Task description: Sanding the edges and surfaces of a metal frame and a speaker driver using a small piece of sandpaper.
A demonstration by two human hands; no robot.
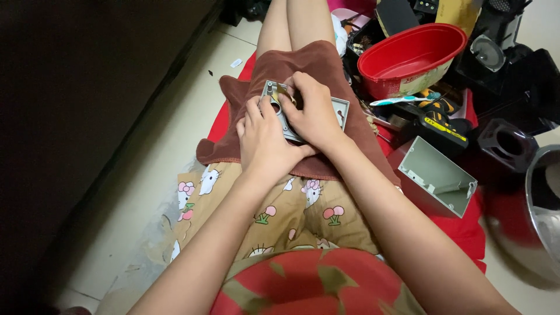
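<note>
A flat grey metal plate [340, 109] lies on a brown towel [315, 64] spread over my lap. My left hand [264, 135] rests on the plate's near left part, fingers curled over its edge. My right hand [312, 108] sits on top of the plate, fingertips pinched at a small part near the plate's upper left corner. What the fingertips grip is hidden by the fingers.
A red oval bowl [408, 58] stands to the right, with a yellow-and-black tool [440, 119] below it and a grey open box [434, 175] beside my right forearm. Dark clutter fills the far right; a metal pot's rim [539, 204] shows at the edge. Pale floor lies left.
</note>
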